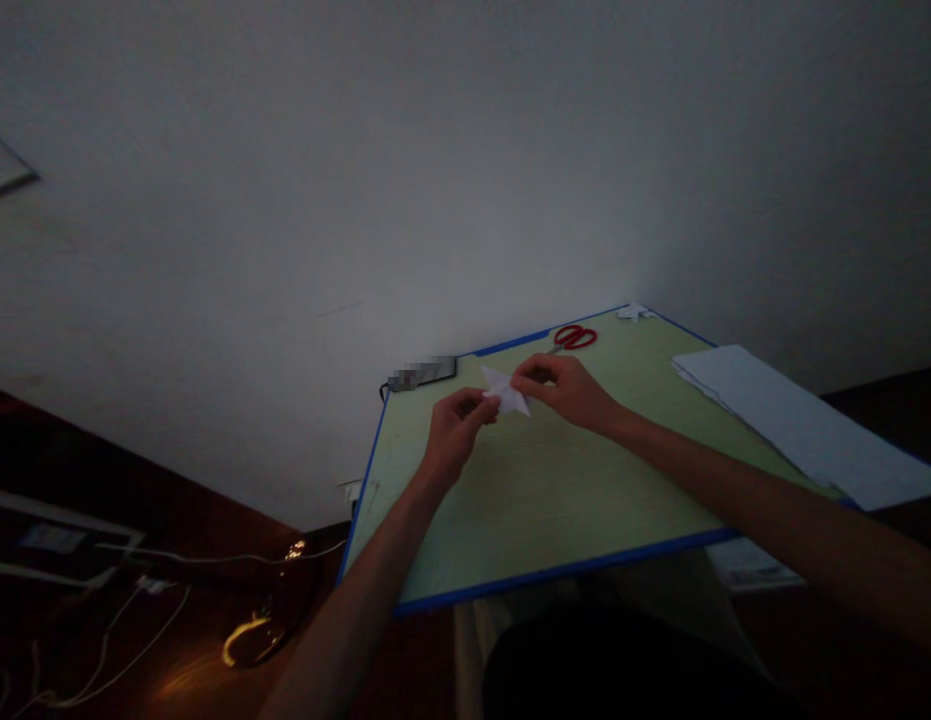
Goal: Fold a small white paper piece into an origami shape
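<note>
A small white folded-paper star (508,393) with pointed tips is held up over the table, between my two hands. My left hand (459,425) pinches its left side, thumb on top. My right hand (559,385) pinches its right side between thumb and fingers. Just behind my right hand lies a pair of scissors (576,337) with red handles, its blades partly hidden. Part of the star is covered by my fingertips.
The light green table (510,510) has a blue edge and stands against a wall. A phone-like dark object (439,369) lies at the far left. White paper sheets (780,410) overhang the right edge; a white folded-paper piece (634,312) sits at the back corner. Cables (109,640) trail at lower left.
</note>
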### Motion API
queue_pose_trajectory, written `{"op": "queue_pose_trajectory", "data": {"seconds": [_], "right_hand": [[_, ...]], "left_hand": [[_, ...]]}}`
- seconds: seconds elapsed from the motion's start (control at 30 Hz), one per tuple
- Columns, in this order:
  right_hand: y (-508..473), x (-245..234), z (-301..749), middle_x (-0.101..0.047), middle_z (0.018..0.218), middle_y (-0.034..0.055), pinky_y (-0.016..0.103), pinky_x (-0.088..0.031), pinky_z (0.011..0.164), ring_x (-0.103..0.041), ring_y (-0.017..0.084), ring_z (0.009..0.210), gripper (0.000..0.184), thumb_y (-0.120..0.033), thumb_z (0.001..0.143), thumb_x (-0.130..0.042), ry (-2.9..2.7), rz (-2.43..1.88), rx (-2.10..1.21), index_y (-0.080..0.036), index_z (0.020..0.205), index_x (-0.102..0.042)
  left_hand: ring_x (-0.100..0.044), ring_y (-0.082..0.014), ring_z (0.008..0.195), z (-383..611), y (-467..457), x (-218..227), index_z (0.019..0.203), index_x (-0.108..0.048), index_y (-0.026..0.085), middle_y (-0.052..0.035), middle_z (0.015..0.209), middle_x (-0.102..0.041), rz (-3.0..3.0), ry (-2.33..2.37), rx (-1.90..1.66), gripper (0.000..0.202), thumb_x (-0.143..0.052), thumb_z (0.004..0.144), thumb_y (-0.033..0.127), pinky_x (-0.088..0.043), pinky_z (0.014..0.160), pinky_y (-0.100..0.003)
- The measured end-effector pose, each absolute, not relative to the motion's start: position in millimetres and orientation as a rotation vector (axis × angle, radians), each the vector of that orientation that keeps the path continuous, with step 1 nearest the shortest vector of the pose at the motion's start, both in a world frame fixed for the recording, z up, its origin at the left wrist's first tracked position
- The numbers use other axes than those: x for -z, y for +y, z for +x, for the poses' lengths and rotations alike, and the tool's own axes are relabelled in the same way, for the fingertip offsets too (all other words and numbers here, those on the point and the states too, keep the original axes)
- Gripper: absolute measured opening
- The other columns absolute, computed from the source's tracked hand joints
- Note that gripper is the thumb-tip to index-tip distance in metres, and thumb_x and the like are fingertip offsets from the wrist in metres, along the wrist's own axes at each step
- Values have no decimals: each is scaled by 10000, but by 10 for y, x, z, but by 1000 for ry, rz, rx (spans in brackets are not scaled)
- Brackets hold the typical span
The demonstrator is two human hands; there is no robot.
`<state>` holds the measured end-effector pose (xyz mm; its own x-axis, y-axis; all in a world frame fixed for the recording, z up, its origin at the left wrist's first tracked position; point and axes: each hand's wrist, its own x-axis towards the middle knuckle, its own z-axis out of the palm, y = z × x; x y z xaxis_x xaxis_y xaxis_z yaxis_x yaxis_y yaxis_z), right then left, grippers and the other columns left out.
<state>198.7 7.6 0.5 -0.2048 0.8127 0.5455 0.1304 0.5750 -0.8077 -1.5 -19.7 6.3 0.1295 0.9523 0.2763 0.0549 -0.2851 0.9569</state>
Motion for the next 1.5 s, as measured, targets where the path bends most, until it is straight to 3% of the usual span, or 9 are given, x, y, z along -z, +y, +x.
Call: {"op": "queue_pose_trajectory", "data": {"seconds": [0.4,0.6,0.8,1.3,1.5], "right_hand": [[64,12,1972,-735,805,47,303,-509,678,-652,170,732,220,-399,867,-698,-1639,-810,-760,-179,862,-708],[55,14,1958,-733,807,43,299,-510,675,-648,164,724,218,-400,862,-702,-1628,-807,-773,-182,867,-707],[47,16,1953,-735,810,46,302,-516,676,-656,169,732,210,-394,862,-704,-1648,-811,-760,-184,864,-706],[31,12,1957,-751,863,59,308,-516,679,-681,185,776,261,-432,860,-700,-1714,-804,-827,-180,925,-713],[30,14,1961,-742,838,56,310,-513,682,-664,178,745,272,-443,851,-711,-1738,-786,-809,-173,881,-713]], "left_hand": [[-566,-128,656,-26,-195,-82,816,-745,163,-39,754,-692,1556,1080,-1369,288,-814,742,432,-468,602,-249],[-564,-120,655,-21,-208,-81,768,-730,162,-20,728,-671,1525,1059,-1357,222,-801,738,371,-460,608,-244],[-547,-114,638,-4,-211,-72,757,-707,160,-10,703,-644,1532,1071,-1361,277,-814,744,415,-452,602,-242],[-577,-132,703,3,-250,-119,721,-695,171,-6,726,-651,1589,1035,-1388,272,-854,713,391,-485,721,-279],[-561,-122,655,7,-256,-110,733,-683,170,1,691,-636,1612,1040,-1326,280,-825,749,411,-462,662,-260]]}}
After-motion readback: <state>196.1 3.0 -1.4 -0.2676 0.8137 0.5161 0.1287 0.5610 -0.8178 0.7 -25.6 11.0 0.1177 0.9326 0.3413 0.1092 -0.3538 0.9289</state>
